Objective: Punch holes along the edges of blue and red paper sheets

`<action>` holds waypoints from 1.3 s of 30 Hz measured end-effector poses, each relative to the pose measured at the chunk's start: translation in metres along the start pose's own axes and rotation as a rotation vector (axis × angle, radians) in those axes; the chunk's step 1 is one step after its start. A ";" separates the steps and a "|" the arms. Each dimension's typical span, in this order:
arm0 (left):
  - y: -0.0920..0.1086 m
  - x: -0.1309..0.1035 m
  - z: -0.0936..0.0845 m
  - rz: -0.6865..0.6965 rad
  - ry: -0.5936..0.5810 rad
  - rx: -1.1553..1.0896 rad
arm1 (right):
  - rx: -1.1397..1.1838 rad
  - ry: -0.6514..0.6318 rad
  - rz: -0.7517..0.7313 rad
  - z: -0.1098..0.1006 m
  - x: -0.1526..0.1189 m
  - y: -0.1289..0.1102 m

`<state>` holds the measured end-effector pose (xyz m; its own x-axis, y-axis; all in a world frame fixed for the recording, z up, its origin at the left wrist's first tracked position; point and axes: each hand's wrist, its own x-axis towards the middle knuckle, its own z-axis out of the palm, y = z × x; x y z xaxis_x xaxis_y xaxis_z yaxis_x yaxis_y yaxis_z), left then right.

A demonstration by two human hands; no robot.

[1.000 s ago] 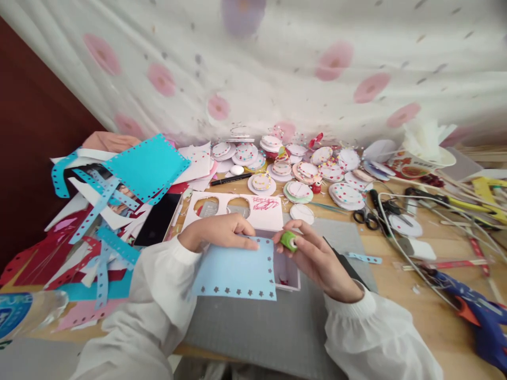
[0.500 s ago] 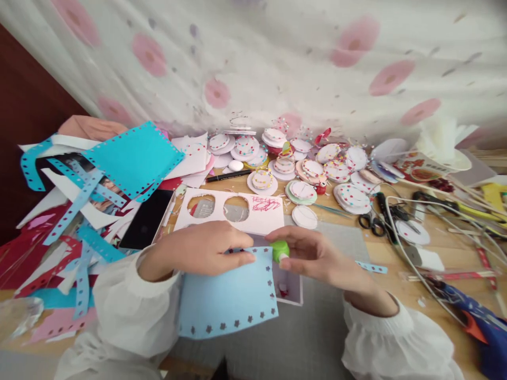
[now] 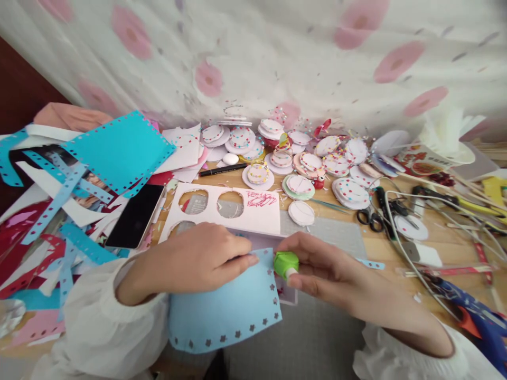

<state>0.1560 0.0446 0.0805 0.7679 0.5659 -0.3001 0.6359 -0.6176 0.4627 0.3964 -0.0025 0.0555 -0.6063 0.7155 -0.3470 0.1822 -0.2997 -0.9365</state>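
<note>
The left hand (image 3: pixel 198 261) lies flat on a light blue sheet (image 3: pixel 225 306), with its fingers stretched out and pressing the top edge down. The sheet has little star holes along its right and bottom edges. It lies on a grey mat (image 3: pixel 301 338) at the near edge of the worktop (image 3: pixel 396 248). The right hand (image 3: pixel 328 269) is curled around a small green punch (image 3: pixel 285 264) and pinches it with thumb and fingers. The punch sits right at the top right corner of the sheet. Just behind the hands is a white card (image 3: pixel 237 208) with round holes cut out. A black phone (image 3: pixel 137 216) lies to the left. Scissors (image 3: pixel 370 216) lie to the right.
</note>
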 end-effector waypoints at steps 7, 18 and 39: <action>0.002 0.000 0.002 0.003 -0.002 0.041 | -0.101 0.032 -0.065 0.000 0.001 0.003; 0.004 0.000 0.003 0.023 -0.005 0.084 | -0.116 0.066 -0.055 0.003 -0.001 0.003; 0.005 -0.003 0.001 0.042 0.034 0.000 | -0.201 0.075 0.018 0.002 -0.008 -0.004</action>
<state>0.1567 0.0396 0.0828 0.7910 0.5574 -0.2521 0.6031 -0.6413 0.4743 0.3986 -0.0085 0.0621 -0.5435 0.7585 -0.3596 0.3480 -0.1862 -0.9188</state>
